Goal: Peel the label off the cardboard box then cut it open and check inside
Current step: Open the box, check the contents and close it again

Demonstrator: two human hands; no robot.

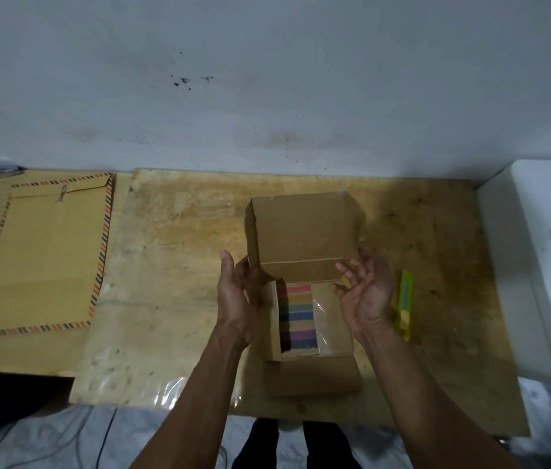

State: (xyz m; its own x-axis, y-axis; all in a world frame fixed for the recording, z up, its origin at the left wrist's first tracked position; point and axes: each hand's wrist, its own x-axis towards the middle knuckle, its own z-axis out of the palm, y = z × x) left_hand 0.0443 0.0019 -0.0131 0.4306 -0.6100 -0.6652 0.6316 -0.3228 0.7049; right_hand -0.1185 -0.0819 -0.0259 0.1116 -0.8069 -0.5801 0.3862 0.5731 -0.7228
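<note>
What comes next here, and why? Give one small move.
Probably reach the right hand into the open cardboard box and lift out the rainbow-striped item: the lid stands up, both hands are empty, and plastic wrap hides the contents.

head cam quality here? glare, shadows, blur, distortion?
Head view: dim, soft overall; glare on the plastic wrap inside the box and at the board's near edge; dark shadow at far left; wide-angle bowing along the board's edges; both hands slightly blurred.
</note>
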